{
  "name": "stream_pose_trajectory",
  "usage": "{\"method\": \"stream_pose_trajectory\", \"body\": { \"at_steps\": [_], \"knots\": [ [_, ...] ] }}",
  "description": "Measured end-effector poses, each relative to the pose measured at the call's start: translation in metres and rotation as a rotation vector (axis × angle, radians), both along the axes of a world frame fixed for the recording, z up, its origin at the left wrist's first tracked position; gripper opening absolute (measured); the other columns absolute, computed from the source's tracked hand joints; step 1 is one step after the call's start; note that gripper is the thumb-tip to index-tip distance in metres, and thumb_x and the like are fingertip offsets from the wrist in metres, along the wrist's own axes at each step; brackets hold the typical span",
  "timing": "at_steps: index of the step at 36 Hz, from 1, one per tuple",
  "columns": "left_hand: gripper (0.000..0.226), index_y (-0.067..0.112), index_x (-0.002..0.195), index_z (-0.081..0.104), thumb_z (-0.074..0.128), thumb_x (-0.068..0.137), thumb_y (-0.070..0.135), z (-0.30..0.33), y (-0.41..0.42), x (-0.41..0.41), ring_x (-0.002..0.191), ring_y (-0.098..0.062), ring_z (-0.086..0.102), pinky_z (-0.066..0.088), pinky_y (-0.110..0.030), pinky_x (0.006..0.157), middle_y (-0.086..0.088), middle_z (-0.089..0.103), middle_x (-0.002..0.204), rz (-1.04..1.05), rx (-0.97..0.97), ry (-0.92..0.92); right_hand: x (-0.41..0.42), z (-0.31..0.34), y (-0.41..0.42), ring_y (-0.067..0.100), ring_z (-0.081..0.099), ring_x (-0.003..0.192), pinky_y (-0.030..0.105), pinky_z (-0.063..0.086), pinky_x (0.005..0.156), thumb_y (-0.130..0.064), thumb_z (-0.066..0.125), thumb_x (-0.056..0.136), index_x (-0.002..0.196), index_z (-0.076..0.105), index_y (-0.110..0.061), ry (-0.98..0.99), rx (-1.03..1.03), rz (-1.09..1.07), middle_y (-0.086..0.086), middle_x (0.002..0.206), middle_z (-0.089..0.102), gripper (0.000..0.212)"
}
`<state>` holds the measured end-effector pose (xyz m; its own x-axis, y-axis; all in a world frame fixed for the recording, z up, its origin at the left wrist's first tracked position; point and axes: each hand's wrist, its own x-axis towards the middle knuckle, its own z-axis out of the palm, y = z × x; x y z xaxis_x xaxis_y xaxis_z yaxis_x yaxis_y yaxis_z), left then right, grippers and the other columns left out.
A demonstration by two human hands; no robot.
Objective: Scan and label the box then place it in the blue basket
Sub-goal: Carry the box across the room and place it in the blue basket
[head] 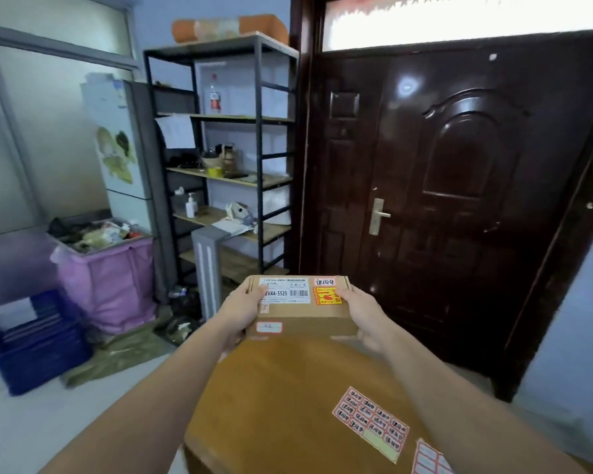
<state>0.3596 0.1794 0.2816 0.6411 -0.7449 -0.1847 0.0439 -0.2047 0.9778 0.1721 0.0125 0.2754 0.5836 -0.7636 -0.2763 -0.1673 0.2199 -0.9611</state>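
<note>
Nearest the camera, two sticker sheets point(370, 422) lie on the wooden tabletop point(271, 388), toward its right edge. Beyond the tabletop's far edge, the cardboard box point(302, 316) is held in the air by both hands: the left hand point(242, 311) grasps its left end, the right hand point(363, 314) its right end, fingers wrapped around the sides. The blue basket point(31, 343) sits on the floor, well left of the tabletop.

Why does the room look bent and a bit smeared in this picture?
Head view: the wide lens bows the door and shelf outward; the blue basket at the edge is blurred; glare spots shine on the door; the box in both hands stays fairly sharp.
</note>
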Motion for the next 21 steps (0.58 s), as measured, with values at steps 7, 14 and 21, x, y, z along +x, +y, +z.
{"method": "stream_pose_trajectory", "body": {
  "at_steps": [7, 14, 21],
  "knots": [
    [0.018, 0.029, 0.115, 0.065, 0.049, 0.108, 0.035, 0.001, 0.096, 0.061, 0.09, -0.032, 0.078, 0.064, -0.055, 0.069, -0.004, 0.081, 0.101, 0.252, -0.071, 0.008, 0.097, 0.007, 0.065, 0.027, 0.08, 0.081, 0.045, 0.064, 0.059, -0.044, 0.059, 0.099, 0.106, 0.074, -0.039, -0.004, -0.037, 0.229, 0.003, 0.1, 0.081, 0.018],
    [0.015, 0.03, 0.113, 0.063, 0.05, 0.107, 0.034, 0.005, 0.194, 0.115, 0.085, -0.024, 0.079, 0.065, -0.046, 0.078, -0.001, 0.082, 0.097, 0.464, -0.041, 0.001, 0.187, 0.011, 0.142, 0.033, 0.078, 0.09, 0.044, 0.063, 0.061, -0.043, 0.059, 0.1, 0.113, 0.072, -0.036, -0.022, -0.014, 0.414, 0.006, 0.1, 0.081, 0.02],
    [0.021, 0.031, 0.115, 0.066, 0.049, 0.106, 0.041, 0.005, 0.277, 0.171, 0.086, -0.021, 0.079, 0.064, -0.041, 0.076, 0.001, 0.081, 0.1, 0.595, 0.024, -0.068, 0.27, 0.008, 0.211, 0.026, 0.08, 0.076, 0.043, 0.062, 0.058, -0.045, 0.058, 0.101, 0.11, 0.071, -0.032, -0.047, 0.002, 0.553, 0.003, 0.089, 0.082, 0.02]
  ]
}}
